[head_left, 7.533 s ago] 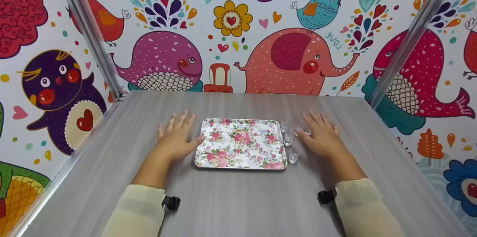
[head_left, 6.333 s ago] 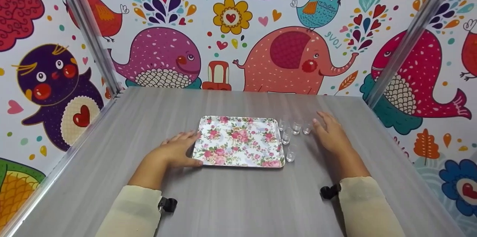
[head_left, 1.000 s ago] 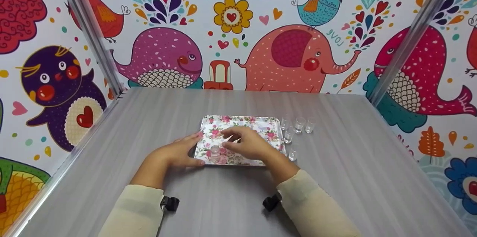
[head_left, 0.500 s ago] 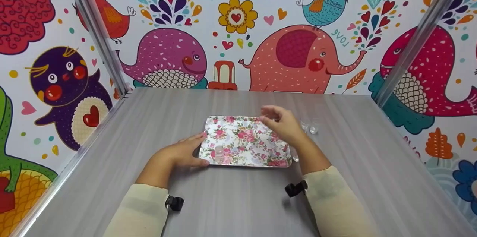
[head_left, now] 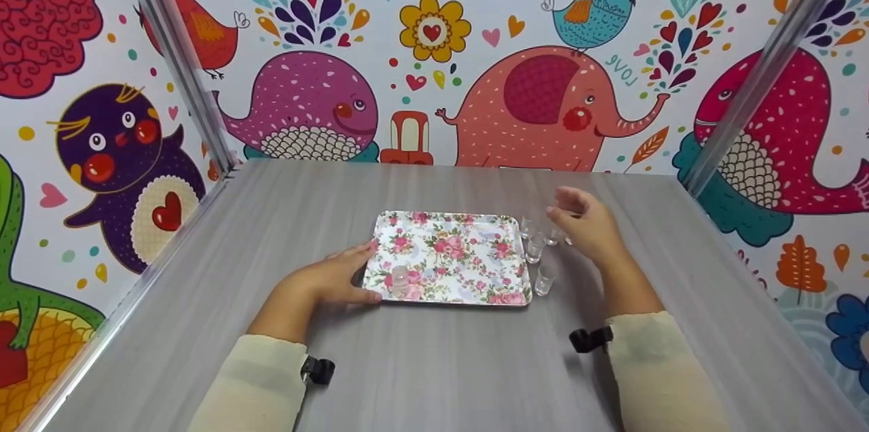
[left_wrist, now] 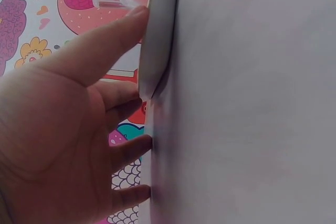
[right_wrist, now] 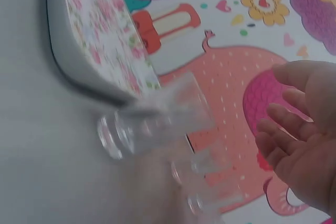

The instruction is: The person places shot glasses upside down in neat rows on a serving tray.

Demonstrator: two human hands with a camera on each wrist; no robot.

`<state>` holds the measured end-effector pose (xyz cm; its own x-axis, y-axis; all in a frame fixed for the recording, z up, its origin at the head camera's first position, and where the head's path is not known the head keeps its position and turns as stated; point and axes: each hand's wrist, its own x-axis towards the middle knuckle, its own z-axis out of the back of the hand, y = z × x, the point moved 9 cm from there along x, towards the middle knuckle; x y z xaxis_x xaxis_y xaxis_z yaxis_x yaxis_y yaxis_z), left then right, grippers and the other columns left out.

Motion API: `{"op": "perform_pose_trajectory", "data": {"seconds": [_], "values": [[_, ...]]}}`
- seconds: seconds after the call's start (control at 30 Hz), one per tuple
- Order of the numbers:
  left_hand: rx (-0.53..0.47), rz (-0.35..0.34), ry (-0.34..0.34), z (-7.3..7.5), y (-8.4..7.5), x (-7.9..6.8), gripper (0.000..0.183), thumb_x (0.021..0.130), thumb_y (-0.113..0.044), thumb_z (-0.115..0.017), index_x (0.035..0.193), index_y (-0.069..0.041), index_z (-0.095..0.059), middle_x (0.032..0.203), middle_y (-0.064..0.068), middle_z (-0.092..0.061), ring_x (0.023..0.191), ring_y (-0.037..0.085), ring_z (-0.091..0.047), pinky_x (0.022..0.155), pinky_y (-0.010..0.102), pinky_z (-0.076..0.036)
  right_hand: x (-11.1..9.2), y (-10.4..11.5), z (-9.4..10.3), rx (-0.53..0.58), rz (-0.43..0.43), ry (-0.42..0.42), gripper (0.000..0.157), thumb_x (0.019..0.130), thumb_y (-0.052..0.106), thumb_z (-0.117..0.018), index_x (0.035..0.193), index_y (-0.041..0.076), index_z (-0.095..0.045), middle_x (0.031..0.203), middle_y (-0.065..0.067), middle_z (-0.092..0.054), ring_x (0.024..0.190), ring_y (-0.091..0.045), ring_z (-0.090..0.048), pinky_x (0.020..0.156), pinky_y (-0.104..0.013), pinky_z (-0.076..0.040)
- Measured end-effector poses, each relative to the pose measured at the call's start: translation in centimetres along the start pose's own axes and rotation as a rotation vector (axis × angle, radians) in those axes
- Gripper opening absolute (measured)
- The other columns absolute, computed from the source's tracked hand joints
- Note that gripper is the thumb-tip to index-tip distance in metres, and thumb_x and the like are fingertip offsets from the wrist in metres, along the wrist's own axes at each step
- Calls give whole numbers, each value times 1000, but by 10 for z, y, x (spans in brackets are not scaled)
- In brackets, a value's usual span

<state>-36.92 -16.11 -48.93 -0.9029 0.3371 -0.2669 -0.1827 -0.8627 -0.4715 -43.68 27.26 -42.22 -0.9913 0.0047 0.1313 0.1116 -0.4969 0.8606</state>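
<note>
A flowered rectangular tray [head_left: 448, 255] lies on the table. My left hand [head_left: 336, 276] rests at its left edge, thumb on the near rim by the corner and fingers fairly straight along the side. In the left wrist view, the thumb [left_wrist: 113, 38] touches the tray rim [left_wrist: 157, 40]. One small clear glass [head_left: 399, 281] stands on the tray near its front left corner. My right hand [head_left: 589, 225] hovers with nothing in it, fingers loosely bent, beside several more clear glasses right of the tray. The nearest glass [head_left: 544, 280] stands by the front right corner; the hand partly hides others.
The grey wood-grain table [head_left: 434, 364] carries the tray and glasses. Behind it rises a wall with cartoon animals [head_left: 536, 113]. Metal posts stand at the back left [head_left: 180, 72] and back right [head_left: 753, 79]. A black camera sits on each wrist.
My right hand has left the tray and moved right, over to the loose glasses. The glass on the tray was not there in the oldest frames. My left hand stays at the tray's edge.
</note>
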Motion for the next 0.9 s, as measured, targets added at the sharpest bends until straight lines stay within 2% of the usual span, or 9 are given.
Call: {"op": "perform_pose_trajectory", "data": {"seconds": [0.2,0.3,0.47,0.67,0.9], "values": [[1,-5,1,0,-1,-1,108,90,-55,-82,172,-17,-24,182,4,-19,168,41,-17,133,65,-20,1,-30,30,3,-119,-29,74,100,45,-75,161,17,-46,164,-12,-52,153,-35,-49,125,-53,-45],[1,-5,3,0,-1,-1,108,90,-55,-82,172,-17,-24,182,4,-19,168,41,-17,133,66,-20,2,-45,36,15,-196,-32,82,98,51,-74,166,21,-39,170,-9,-45,159,-33,-41,128,-54,-40],[8,-14,7,0,-1,1,107,90,-54,-81,172,-16,-24,182,4,-20,167,41,-18,133,65,-20,3,-64,40,26,-278,-48,83,100,48,-73,168,21,-34,175,-9,-37,163,-33,-32,131,-57,-33],[11,-25,7,-1,-1,2,106,91,-52,-82,172,-14,-25,182,4,-20,167,41,-19,133,65,-21,2,-78,35,2,-301,-42,84,100,48,-73,168,18,-34,173,-12,-39,160,-36,-37,129,-57,-37],[8,-34,8,-1,-1,3,107,90,-53,-82,172,-13,-24,182,6,-20,167,42,-19,133,65,-21,8,-90,18,-48,-261,21,76,101,33,-74,162,2,-41,165,-23,-46,150,-43,-46,126,-56,-42]]}}
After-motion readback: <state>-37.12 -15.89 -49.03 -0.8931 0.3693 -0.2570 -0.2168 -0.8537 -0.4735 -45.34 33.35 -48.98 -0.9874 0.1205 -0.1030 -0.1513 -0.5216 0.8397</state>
